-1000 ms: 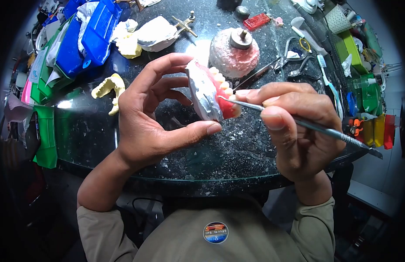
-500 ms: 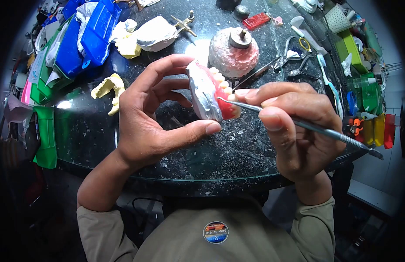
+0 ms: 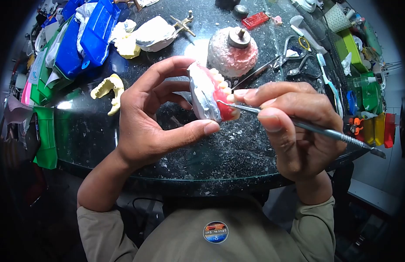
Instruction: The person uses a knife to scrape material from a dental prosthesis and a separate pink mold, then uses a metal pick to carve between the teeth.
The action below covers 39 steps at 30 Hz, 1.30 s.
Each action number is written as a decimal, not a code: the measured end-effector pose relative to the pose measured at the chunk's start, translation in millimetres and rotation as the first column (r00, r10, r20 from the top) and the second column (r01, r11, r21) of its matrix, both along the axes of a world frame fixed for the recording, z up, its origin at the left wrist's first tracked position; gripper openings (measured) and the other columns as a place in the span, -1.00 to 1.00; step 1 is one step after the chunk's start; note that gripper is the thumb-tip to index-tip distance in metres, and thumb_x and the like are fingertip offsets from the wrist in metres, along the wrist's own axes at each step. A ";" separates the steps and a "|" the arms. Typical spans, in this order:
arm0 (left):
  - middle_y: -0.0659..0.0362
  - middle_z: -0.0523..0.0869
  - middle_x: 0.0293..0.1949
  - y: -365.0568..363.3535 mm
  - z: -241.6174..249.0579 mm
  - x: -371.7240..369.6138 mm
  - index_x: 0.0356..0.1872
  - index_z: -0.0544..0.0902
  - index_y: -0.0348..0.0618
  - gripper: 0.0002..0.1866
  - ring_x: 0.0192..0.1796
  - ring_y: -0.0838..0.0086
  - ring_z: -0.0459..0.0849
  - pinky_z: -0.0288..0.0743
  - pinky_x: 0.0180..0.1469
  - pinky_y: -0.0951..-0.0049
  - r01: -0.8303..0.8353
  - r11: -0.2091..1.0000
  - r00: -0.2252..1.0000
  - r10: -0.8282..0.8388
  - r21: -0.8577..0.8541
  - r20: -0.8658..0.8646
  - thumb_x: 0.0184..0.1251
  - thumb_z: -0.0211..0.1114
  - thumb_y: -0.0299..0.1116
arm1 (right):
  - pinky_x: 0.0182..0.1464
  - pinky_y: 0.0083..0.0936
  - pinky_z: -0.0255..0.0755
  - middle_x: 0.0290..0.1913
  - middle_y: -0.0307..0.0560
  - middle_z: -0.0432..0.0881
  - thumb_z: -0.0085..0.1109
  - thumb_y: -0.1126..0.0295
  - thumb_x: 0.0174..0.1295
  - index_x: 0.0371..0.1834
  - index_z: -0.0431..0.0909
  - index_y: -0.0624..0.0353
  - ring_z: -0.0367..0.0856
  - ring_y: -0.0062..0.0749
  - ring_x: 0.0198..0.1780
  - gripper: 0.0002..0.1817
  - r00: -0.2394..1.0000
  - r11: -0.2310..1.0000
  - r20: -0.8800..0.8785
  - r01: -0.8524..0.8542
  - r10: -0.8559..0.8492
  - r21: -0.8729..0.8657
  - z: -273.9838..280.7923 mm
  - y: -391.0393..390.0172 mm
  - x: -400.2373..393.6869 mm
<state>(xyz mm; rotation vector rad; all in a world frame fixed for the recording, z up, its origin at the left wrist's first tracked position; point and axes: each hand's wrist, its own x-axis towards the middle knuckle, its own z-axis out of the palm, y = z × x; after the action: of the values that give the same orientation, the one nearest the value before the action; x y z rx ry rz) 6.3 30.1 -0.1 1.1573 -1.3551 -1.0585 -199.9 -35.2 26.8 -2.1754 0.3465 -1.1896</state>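
Note:
A denture model, with a white plaster base, pink-red wax gum and a row of cream teeth, is held on its side above the table. My left hand grips it by the plaster, thumb at the lower end and fingers at the top. Between the thumb and fingers of my right hand is a slim metal wax carver, its ridged handle pointing right. The carver's fine tip is at the red wax beside the teeth, and my right fingertips are close to the teeth.
Behind the model stands a round plaster-and-pink lump with a metal knob. A yellowish tooth arch lies left. Blue bins, white plaster pieces and a red wax block sit further back; pliers and a toothbrush lie right.
The carver's tip has shifted slightly along the red wax, and its handle end has dipped a little. The denture model has turned very slightly; both hands keep their holds.

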 end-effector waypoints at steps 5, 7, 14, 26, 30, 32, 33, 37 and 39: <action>0.01 0.51 0.05 0.2 -0.4 0.1 0.19 0.28 -0.42 -0.16 0.09 0.35 0.54 0.40 0.16 0.37 0.000 1.000 1.000 0.000 -0.001 -0.001 -0.19 0.52 -0.40 | -0.19 -0.40 0.58 -0.31 0.20 0.60 0.10 0.40 0.25 -0.25 0.42 0.36 0.65 -0.25 -0.27 -0.79 1.000 1.000 0.004 0.002 -0.002 0.010 -1.0 -1.0 1.2; 0.01 0.51 0.05 0.3 1.0 -0.3 0.19 0.28 -0.42 -0.16 0.09 0.35 0.54 0.40 0.17 0.37 -0.006 1.000 1.000 0.006 0.017 -0.002 -0.18 0.52 -0.39 | -0.19 -0.40 0.58 -0.31 0.20 0.60 0.10 0.39 0.25 -0.25 0.42 0.37 0.65 -0.25 -0.28 -0.79 1.000 1.000 0.004 -0.009 0.008 0.018 -1.3 -0.9 1.1; 0.00 0.52 0.05 0.3 2.1 -0.3 0.18 0.29 -0.42 -0.17 0.09 0.35 0.55 0.40 0.16 0.37 0.003 0.998 0.999 -0.001 0.060 -0.044 -0.18 0.52 -0.38 | -0.18 -0.38 0.59 -0.32 0.18 0.60 0.10 0.39 0.25 -0.24 0.42 0.36 0.65 -0.24 -0.27 -0.79 1.000 1.000 -0.002 0.002 -0.002 0.004 0.0 -0.9 -0.3; -0.03 0.54 0.03 -0.6 2.2 0.1 0.18 0.30 -0.41 -0.19 0.05 0.34 0.57 0.41 0.15 0.35 0.025 0.995 0.997 -0.017 0.101 -0.081 -0.14 0.49 -0.32 | -0.17 -0.37 0.60 -0.31 0.17 0.60 0.08 0.40 0.26 -0.22 0.42 0.35 0.66 -0.23 -0.25 -0.80 1.000 1.000 -0.003 -0.016 0.016 0.002 0.1 -1.7 -1.4; -0.03 0.54 0.03 -0.9 1.5 1.2 0.18 0.30 -0.42 -0.19 0.05 0.34 0.57 0.41 0.15 0.35 0.030 0.994 0.997 -0.022 0.106 -0.076 -0.14 0.49 -0.33 | -0.17 -0.35 0.60 -0.31 0.17 0.60 0.09 0.39 0.25 -0.22 0.42 0.35 0.66 -0.22 -0.26 -0.80 1.000 0.999 0.001 -0.025 0.025 0.024 0.0 -1.3 -0.6; -0.03 0.53 0.04 -0.9 1.5 1.1 0.18 0.30 -0.42 -0.20 0.05 0.34 0.57 0.41 0.15 0.35 0.032 0.994 0.996 -0.023 0.108 -0.085 -0.13 0.47 -0.34 | -0.18 -0.33 0.60 -0.31 0.17 0.59 0.08 0.36 0.26 -0.23 0.40 0.34 0.66 -0.22 -0.27 -0.78 1.000 0.999 0.007 -0.030 0.030 0.024 -0.2 -2.2 -1.4; -0.03 0.53 0.04 -0.6 2.4 0.6 0.19 0.30 -0.43 -0.21 0.05 0.34 0.57 0.41 0.15 0.35 0.032 0.993 0.995 -0.021 0.113 -0.094 -0.12 0.46 -0.35 | -0.18 -0.32 0.60 -0.30 0.17 0.59 0.07 0.34 0.27 -0.23 0.40 0.33 0.66 -0.21 -0.28 -0.77 1.000 0.999 0.010 -0.027 0.027 0.027 0.1 -2.3 -1.9; -0.07 0.54 0.03 -2.4 2.2 0.4 0.20 0.28 -0.44 -0.27 0.02 0.30 0.58 0.41 0.14 0.32 0.041 0.993 0.994 -0.030 0.110 -0.104 0.04 0.29 -0.20 | -0.20 -0.31 0.61 -0.29 0.17 0.56 0.01 0.26 0.31 -0.23 0.37 0.29 0.66 -0.21 -0.30 -0.74 0.995 0.997 0.098 0.003 -0.010 0.071 3.6 -6.1 -4.4; -0.10 0.54 0.03 -4.2 0.2 -1.8 0.21 0.27 -0.45 -0.27 0.03 0.27 0.58 0.42 0.11 0.32 0.030 0.989 0.980 -0.001 0.144 -0.197 0.10 0.13 -0.09 | -0.25 -0.32 0.61 -0.29 0.16 0.55 -0.01 0.23 0.32 -0.20 0.39 0.30 0.65 -0.22 -0.35 -0.71 0.989 0.992 0.144 0.002 -0.020 0.123 3.4 -7.3 -3.8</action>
<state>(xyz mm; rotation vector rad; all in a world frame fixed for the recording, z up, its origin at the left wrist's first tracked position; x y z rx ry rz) 4.6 25.9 0.1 1.1174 -1.1483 -1.2667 -203.8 -42.4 30.1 -1.9722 0.3600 -1.2896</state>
